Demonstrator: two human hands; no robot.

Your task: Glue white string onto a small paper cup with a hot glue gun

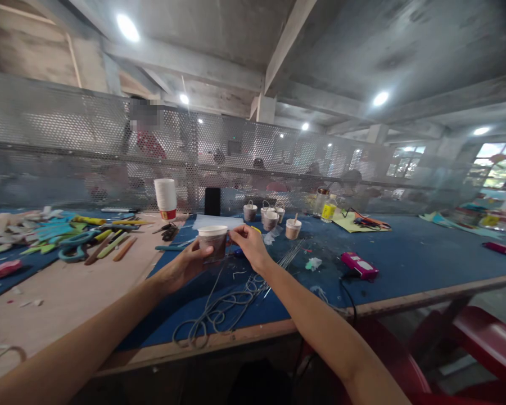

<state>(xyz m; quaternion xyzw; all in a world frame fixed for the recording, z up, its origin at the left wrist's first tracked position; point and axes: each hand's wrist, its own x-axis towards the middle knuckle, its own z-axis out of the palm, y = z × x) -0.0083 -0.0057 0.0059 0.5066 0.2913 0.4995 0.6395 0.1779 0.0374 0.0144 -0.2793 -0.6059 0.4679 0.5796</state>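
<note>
A white-rimmed paper cup (213, 243) with a brownish-grey wrapping round its side is gripped in my left hand (190, 260), thumb on the front. On the cup's right side, the fingers of my right hand (249, 245) are pinched together at the wrapping. Whatever is between those fingertips is too small to make out. Below both hands, a loose grey cord (225, 304) lies in loops on the blue mat (156, 315). Several thin straight rods (285, 260) lie to the right of it. Behind the hands stand wrapped cups with handles (250, 212) and a cup with a stick (293, 229).
At left are a stack of paper cups (165, 196), blue-handled scissors (72, 251) and coloured strips (107, 246). A magenta device (360, 266) with a cable and a yellow-labelled bottle (329, 210) are at right. A perforated metal partition (236, 140) backs the table.
</note>
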